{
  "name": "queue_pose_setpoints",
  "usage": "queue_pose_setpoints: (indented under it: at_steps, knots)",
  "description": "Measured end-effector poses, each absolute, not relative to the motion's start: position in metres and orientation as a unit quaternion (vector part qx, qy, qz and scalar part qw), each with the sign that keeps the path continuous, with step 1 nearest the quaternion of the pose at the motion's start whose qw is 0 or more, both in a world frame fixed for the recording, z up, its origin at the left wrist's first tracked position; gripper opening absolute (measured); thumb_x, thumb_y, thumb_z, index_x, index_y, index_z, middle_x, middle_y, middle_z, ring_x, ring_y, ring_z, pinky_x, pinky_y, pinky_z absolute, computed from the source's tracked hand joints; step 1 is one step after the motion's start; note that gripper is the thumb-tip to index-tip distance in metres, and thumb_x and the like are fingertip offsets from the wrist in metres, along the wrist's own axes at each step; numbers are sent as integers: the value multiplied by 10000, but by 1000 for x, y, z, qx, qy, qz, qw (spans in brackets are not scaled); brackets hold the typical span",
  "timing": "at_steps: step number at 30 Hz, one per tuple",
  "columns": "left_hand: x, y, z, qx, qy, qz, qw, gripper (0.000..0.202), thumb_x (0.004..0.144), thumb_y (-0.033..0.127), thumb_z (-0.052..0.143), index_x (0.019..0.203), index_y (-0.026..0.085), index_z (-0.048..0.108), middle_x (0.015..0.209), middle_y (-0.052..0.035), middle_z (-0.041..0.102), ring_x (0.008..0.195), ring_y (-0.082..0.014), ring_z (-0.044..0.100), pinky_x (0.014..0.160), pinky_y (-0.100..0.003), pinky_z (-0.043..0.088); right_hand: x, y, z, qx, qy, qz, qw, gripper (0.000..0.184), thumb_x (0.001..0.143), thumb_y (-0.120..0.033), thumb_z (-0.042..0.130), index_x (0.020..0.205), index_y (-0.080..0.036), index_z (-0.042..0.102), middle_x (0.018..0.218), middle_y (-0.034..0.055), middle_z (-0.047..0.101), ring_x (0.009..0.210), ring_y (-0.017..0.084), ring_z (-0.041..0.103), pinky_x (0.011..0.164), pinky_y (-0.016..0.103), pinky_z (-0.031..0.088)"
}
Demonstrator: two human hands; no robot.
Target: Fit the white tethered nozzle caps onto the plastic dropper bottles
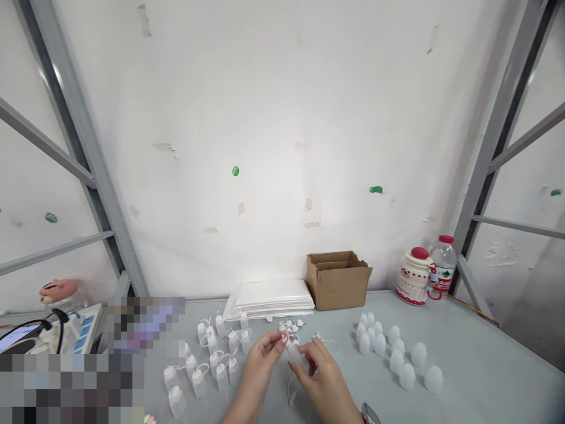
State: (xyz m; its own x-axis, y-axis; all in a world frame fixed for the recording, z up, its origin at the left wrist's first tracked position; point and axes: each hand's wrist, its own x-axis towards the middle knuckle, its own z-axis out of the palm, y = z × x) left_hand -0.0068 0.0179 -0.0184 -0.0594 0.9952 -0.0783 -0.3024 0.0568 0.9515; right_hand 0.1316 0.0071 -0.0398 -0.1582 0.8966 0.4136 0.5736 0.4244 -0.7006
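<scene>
My right hand [321, 372] is closed around a small frosted plastic squeeze bottle [296, 355], tilted with its neck toward my left hand [263, 358]. The left thumb and fingertips pinch a small white cap [286, 337] at the bottle's neck; whether it is seated there I cannot tell. Just behind my hands lies a pile of loose white caps [289, 325]. A cap strap [290, 393] curls on the table below my hands. To the left stand several bottles fitted with strapped caps [221, 377]. On the right are several frosted bottles [406, 377] with no caps visible.
A stack of white flat packets [271, 297] lies against the wall, beside an open cardboard box [338, 288]. A cream jar with a red lid [414, 280] and a red-capped bottle [442, 265] stand at the back right. At far left sits a power strip [86, 330] with cables.
</scene>
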Motion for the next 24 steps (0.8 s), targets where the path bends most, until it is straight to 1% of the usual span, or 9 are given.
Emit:
queue_pose_setpoints:
  at_steps: [5, 10, 15, 17, 18, 21, 22, 24]
  knots:
    - [-8, 19, -19, 410, 439, 570, 561, 308, 519, 408, 747, 692, 158, 701, 883, -106, 730, 916, -267, 613, 879, -366, 411, 132, 6, -37, -507, -732, 206, 405, 81, 756, -196, 560, 821, -168, 598, 718, 18, 513, 609, 157, 512, 616, 278, 436]
    - [-6, 17, -19, 384, 438, 578, 572, 311, 543, 382, 744, 754, 157, 706, 896, -106, 727, 939, -255, 607, 902, -360, 399, 132, 6, -33, -502, -712, 233, 431, 106, 752, -221, 567, 833, -176, 618, 712, 19, 519, 622, 164, 519, 627, 281, 434]
    - [-7, 18, -23, 346, 440, 586, 586, 294, 477, 380, 777, 656, 158, 705, 836, -98, 731, 893, -256, 624, 878, -373, 421, 130, 5, -34, -494, -691, 267, 455, 140, 726, -253, 591, 816, -161, 645, 719, 31, 523, 627, 171, 508, 641, 299, 423]
    - [-8, 19, -24, 350, 437, 583, 588, 312, 451, 380, 788, 653, 155, 713, 838, -107, 734, 917, -268, 617, 890, -376, 415, 129, 8, -35, -486, -669, 314, 466, 151, 707, -287, 615, 771, -157, 657, 693, 25, 524, 636, 172, 509, 640, 297, 417]
    - [-9, 20, -24, 354, 436, 584, 587, 329, 445, 383, 790, 669, 153, 719, 843, -112, 736, 932, -273, 613, 902, -377, 407, 129, 10, -35, -476, -655, 356, 467, 180, 702, -326, 622, 737, -154, 662, 666, 19, 523, 624, 169, 508, 627, 294, 416]
    - [-9, 22, -24, 365, 438, 588, 574, 373, 468, 406, 775, 742, 156, 729, 880, -115, 737, 956, -283, 608, 922, -390, 393, 128, 19, -37, -424, -579, 517, 467, 352, 664, -492, 633, 676, -141, 667, 579, 2, 535, 544, 141, 501, 573, 279, 417]
    - [-9, 22, -24, 369, 438, 590, 569, 370, 483, 409, 768, 753, 160, 729, 897, -112, 736, 963, -284, 608, 927, -394, 391, 128, 21, -38, -409, -543, 561, 473, 393, 631, -526, 652, 696, -139, 669, 575, 0, 556, 529, 132, 507, 570, 277, 423]
    - [-8, 22, -24, 373, 440, 594, 561, 358, 496, 407, 762, 757, 165, 728, 908, -107, 736, 972, -287, 607, 932, -400, 389, 128, 24, -38, -396, -467, 614, 498, 444, 548, -523, 722, 772, -144, 665, 610, 7, 616, 544, 128, 541, 602, 279, 444]
